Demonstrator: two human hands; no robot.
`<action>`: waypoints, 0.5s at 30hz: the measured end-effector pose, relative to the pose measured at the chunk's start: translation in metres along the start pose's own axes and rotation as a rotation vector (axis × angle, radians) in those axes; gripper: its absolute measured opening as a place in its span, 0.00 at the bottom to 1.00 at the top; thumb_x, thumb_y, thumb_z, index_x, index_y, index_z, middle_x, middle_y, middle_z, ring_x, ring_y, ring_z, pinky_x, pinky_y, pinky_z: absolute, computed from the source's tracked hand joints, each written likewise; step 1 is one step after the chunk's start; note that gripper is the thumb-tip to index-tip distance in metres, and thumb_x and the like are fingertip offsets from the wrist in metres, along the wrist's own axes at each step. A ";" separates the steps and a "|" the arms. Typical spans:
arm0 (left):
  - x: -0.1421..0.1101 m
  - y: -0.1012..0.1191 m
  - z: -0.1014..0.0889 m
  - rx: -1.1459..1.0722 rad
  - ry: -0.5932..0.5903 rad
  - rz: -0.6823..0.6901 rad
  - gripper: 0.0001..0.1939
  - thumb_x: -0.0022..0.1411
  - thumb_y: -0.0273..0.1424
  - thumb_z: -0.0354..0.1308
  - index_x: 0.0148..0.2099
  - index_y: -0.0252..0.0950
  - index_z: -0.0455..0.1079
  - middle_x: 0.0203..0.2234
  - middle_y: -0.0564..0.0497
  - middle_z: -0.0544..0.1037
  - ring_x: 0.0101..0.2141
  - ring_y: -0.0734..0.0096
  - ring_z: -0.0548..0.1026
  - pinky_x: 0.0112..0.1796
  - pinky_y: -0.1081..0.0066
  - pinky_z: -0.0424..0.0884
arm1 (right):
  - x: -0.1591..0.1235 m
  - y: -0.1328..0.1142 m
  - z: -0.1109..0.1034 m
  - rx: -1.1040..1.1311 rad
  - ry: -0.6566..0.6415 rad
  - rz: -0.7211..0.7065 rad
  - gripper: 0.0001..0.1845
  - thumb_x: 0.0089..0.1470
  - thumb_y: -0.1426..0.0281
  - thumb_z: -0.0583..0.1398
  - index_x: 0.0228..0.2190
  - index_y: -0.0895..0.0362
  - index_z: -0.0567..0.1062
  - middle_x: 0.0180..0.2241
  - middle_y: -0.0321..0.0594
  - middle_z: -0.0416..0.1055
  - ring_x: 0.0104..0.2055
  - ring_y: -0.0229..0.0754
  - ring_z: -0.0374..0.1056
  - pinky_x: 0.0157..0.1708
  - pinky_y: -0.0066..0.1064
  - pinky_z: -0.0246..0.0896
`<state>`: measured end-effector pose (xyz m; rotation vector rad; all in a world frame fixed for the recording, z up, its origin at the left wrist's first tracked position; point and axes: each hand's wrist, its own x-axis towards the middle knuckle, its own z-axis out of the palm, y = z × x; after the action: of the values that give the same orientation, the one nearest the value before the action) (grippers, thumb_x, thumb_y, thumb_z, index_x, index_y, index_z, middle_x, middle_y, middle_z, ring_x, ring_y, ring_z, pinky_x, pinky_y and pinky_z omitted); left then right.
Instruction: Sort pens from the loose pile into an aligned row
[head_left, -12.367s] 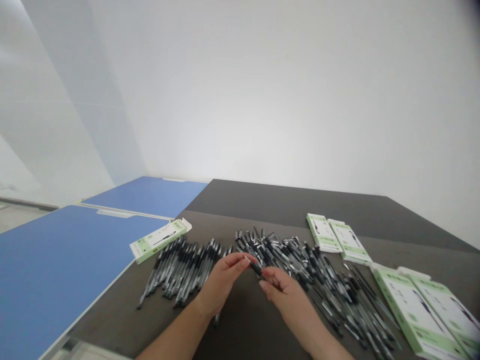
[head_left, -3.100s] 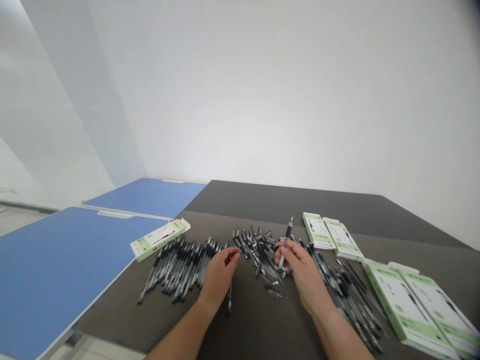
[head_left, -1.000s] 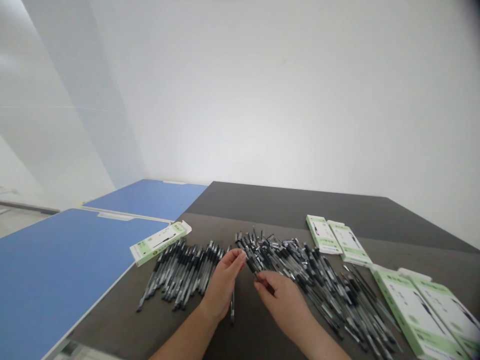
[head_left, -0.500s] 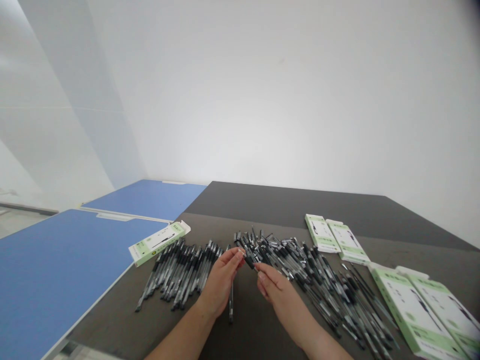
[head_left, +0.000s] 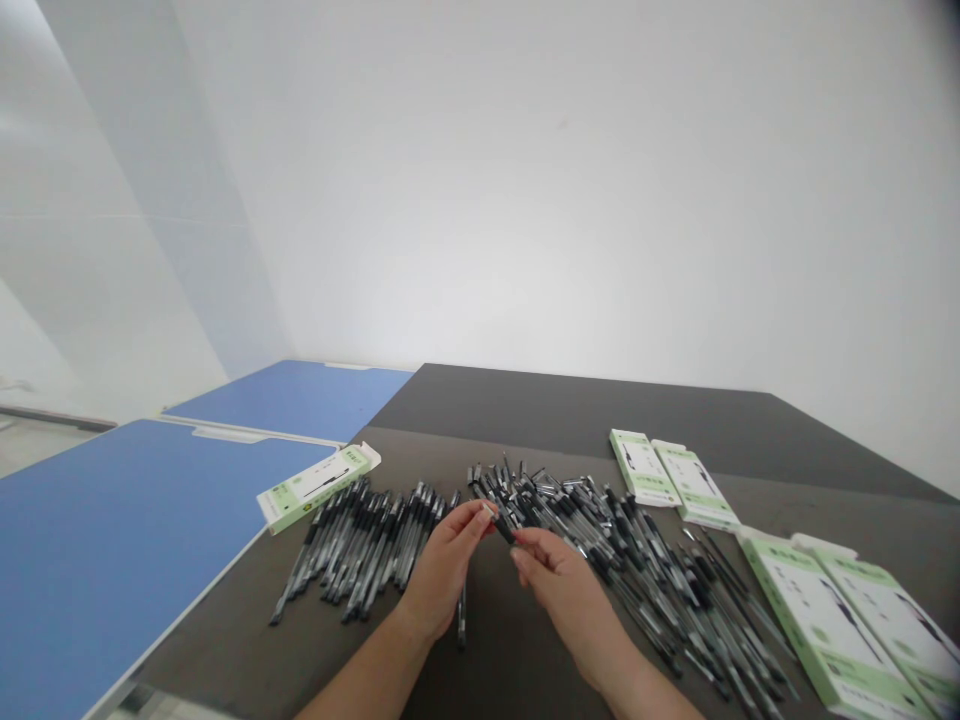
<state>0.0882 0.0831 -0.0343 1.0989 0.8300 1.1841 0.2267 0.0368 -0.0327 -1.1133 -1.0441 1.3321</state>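
Note:
Between my two hands is a pen with a black grip section, tilted down to the right. My left hand pinches its light-coloured tip end between thumb and fingers; whether a separate small piece sits there is too small to tell. The fingers of my right hand are closed around the lower part of the pen, and hide the rest of it. Beside my left hand lies a row of clear-barrelled pens, and a single pen lies partly under that hand. A loose heap of pens and parts spreads to the right.
A green and white pen box rests against the left row. Two similar boxes lie behind the heap, and more boxes lie at the right. The dark table meets blue tabletops on the left.
Both hands have dropped very slightly, with the pen between them. My right fingers have shifted a little on the pen. The piles and boxes stay where they were.

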 end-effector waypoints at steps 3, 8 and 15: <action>-0.001 0.002 0.002 -0.060 -0.053 -0.014 0.12 0.54 0.38 0.59 0.37 0.35 0.74 0.33 0.50 0.75 0.37 0.69 0.70 0.42 0.71 0.63 | 0.000 0.000 -0.001 0.139 -0.196 0.164 0.20 0.52 0.55 0.54 0.34 0.61 0.72 0.14 0.27 0.57 0.13 0.27 0.39 0.13 0.24 0.33; -0.001 0.001 0.002 -0.056 -0.020 -0.049 0.11 0.55 0.37 0.59 0.37 0.36 0.73 0.32 0.52 0.74 0.36 0.71 0.69 0.41 0.73 0.63 | 0.003 0.003 -0.001 0.001 0.014 0.013 0.19 0.42 0.61 0.64 0.37 0.57 0.71 0.20 0.27 0.61 0.17 0.27 0.49 0.15 0.21 0.38; -0.002 0.003 0.004 -0.140 -0.102 -0.080 0.11 0.54 0.38 0.59 0.36 0.35 0.73 0.30 0.52 0.73 0.32 0.73 0.69 0.40 0.72 0.64 | -0.002 -0.004 -0.001 0.204 -0.272 0.200 0.19 0.53 0.57 0.54 0.36 0.60 0.71 0.15 0.26 0.58 0.11 0.26 0.37 0.13 0.24 0.32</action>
<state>0.0905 0.0803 -0.0307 0.9938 0.6953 1.0929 0.2287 0.0347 -0.0293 -0.9179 -0.9819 1.7470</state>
